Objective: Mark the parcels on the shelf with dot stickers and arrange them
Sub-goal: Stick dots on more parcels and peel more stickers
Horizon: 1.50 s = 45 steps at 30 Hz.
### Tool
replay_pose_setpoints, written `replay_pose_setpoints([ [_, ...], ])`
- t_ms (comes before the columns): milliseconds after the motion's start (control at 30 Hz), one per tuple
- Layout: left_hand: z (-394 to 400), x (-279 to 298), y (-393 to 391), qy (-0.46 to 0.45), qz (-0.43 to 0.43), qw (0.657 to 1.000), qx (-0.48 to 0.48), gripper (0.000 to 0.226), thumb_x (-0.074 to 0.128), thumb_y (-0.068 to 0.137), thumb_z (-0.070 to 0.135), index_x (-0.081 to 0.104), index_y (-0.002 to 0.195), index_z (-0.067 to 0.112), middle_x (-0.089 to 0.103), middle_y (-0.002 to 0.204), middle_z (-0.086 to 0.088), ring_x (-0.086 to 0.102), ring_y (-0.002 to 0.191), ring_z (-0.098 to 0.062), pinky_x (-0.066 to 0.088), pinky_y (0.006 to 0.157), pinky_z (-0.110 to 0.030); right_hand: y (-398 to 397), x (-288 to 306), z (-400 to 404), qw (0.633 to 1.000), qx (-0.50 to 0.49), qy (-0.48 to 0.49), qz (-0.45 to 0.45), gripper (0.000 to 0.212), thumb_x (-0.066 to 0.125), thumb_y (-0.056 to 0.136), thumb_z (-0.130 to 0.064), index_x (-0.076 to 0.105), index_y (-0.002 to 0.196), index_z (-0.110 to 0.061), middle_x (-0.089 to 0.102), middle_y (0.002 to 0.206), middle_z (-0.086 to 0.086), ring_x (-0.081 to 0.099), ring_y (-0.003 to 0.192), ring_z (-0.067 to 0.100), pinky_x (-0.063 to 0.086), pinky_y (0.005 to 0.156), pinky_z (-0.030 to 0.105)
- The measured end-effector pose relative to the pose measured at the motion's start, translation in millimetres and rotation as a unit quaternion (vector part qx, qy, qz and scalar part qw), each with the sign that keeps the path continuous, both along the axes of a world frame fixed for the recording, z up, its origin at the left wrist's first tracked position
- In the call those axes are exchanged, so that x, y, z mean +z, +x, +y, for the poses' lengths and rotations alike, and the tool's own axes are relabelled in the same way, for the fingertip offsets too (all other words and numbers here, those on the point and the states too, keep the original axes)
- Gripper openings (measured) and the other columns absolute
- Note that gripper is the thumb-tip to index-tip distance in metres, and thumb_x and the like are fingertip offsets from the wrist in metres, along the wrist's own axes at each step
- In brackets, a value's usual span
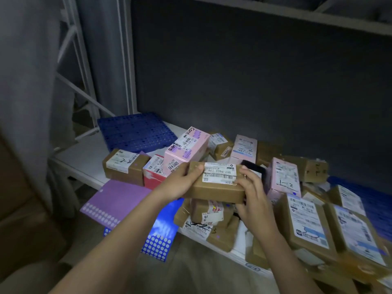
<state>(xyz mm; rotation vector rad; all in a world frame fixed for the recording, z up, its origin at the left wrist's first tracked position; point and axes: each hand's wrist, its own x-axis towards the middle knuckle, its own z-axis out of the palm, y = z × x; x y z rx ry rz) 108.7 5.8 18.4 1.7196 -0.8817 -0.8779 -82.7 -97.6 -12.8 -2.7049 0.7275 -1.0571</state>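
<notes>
Both hands hold one brown parcel above the heap on the white shelf.

The left hand grips the parcel's left end, thumb curled over the top beside its white label; the right hand grips the right end, fingers wrapped round the edge. Under the fingers lie more brown parcels. A pink box stands just beyond the left fingertips. A purple sticker sheet and a blue sticker sheet lie below the left wrist, overhanging the shelf edge.

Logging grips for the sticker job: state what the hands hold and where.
Both hands hold one brown parcel: the left hand grips its left end, the right hand grips its right end.
</notes>
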Motion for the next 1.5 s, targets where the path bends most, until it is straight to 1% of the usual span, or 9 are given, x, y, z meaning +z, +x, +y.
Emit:
replay_pose_setpoints([
  [167, 1.8, 0.8, -9.2, -0.043, 0.109, 0.99, 0.078, 0.032, 0.053, 0.091, 0.047, 0.046, 0.115, 0.027, 0.061, 0.112, -0.001, 0.061, 0.095, -0.018, 0.054, 0.073, -0.041, -0.6, 4.3, 15.9, 0.973, 0.009, 0.224, -0.056, 0.092, 0.082, 0.073, -0.022, 0.023, 0.14, -0.041, 0.013, 0.149, -0.017, 0.025, 0.133, 0.0, 0.035, 0.103, 0.029],
  [300, -5.1, 0.2, -24.7, -0.092, 0.202, 0.969, 0.104, 0.023, 0.057, 0.094, 0.029, 0.038, 0.106, 0.026, 0.058, 0.117, -0.004, 0.061, 0.098, -0.017, 0.054, 0.083, -0.045, 11.7, 7.0, 31.6, 0.824, 0.046, 0.538, -0.17, 0.099, 0.073, 0.078, -0.034, 0.001, 0.146, -0.045, 0.046, 0.141, -0.002, 0.058, 0.113, 0.004, 0.05, 0.092, 0.028],
  [433, -6.6, -3.5, -31.4, -0.078, 0.194, 0.976, 0.066, 0.042, 0.071, 0.075, 0.025, 0.036, 0.098, 0.019, 0.054, 0.107, -0.006, 0.057, 0.094, -0.016, 0.052, 0.077, -0.033, 26.8, 11.7, 26.7, 0.711, 0.044, 0.628, -0.313, 0.076, 0.062, 0.09, -0.012, 0.018, 0.145, -0.042, 0.06, 0.125, 0.007, 0.066, 0.106, 0.023, 0.056, 0.085, 0.044],
  [633, -2.9, 2.2, -25.4, -0.059, 0.194, 0.979, 0.015, 0.042, 0.067, 0.086, 0.033, 0.047, 0.121, 0.023, 0.064, 0.118, -0.002, 0.065, 0.1, -0.016, 0.054, 0.073, -0.028, 25.6, 30.5, 6.4, 0.75, 0.057, 0.62, -0.224, 0.034, 0.048, 0.098, -0.019, 0.055, 0.129, -0.03, 0.068, 0.119, 0.0, 0.068, 0.098, 0.014, 0.055, 0.079, 0.033],
  [733, -6.8, 4.8, -30.2, -0.084, 0.222, 0.971, 0.025, 0.044, 0.063, 0.09, 0.022, 0.042, 0.129, 0.022, 0.063, 0.118, -0.002, 0.067, 0.093, -0.017, 0.058, 0.064, -0.028, 15.9, 33.2, 9.1, 0.823, 0.065, 0.539, -0.171, 0.043, 0.06, 0.091, -0.034, 0.043, 0.129, -0.041, 0.052, 0.122, -0.019, 0.062, 0.094, -0.008, 0.05, 0.067, 0.011],
  [867, -11.2, -0.3, -37.4, -0.105, 0.227, 0.965, 0.072, 0.052, 0.062, 0.091, 0.026, 0.026, 0.128, 0.031, 0.059, 0.115, 0.001, 0.067, 0.088, -0.02, 0.059, 0.063, -0.032, 4.8, 13.6, 13.9, 0.908, 0.064, 0.405, -0.087, 0.075, 0.083, 0.071, -0.03, 0.035, 0.127, -0.047, 0.034, 0.129, -0.023, 0.045, 0.116, -0.007, 0.046, 0.087, 0.013],
  [1033, -6.6, -9.0, -31.0, -0.077, 0.146, 0.979, 0.116, 0.037, 0.048, 0.095, 0.043, 0.034, 0.124, 0.026, 0.062, 0.09, -0.003, 0.063, 0.071, -0.017, 0.053, 0.06, -0.028, 9.0, 1.6, -0.5, 0.85, -0.002, 0.509, -0.133, 0.037, 0.062, 0.088, -0.019, 0.046, 0.113, -0.042, 0.048, 0.132, -0.001, 0.053, 0.108, 0.01, 0.05, 0.093, 0.035],
  [1200, 8.2, -37.9, -10.1, -0.032, 0.091, 0.983, 0.153, 0.03, 0.044, 0.099, 0.036, 0.044, 0.122, 0.018, 0.056, 0.092, -0.004, 0.058, 0.072, -0.015, 0.048, 0.067, -0.03, 10.4, -6.9, -10.7, 0.857, -0.019, 0.504, -0.105, 0.037, 0.057, 0.09, -0.012, 0.047, 0.116, -0.036, 0.044, 0.13, 0.0, 0.053, 0.097, 0.003, 0.047, 0.066, 0.014],
  [1500, 45.6, -95.3, 8.4, 0.041, 0.071, 0.978, 0.193, 0.018, 0.048, 0.097, 0.023, 0.049, 0.113, 0.016, 0.057, 0.103, -0.007, 0.058, 0.089, -0.023, 0.046, 0.078, -0.034, 11.2, -22.5, -3.3, 0.92, -0.031, 0.39, -0.002, 0.069, 0.075, 0.078, -0.018, 0.035, 0.122, -0.053, 0.009, 0.153, -0.014, 0.004, 0.143, 0.014, 0.019, 0.116, 0.041],
])
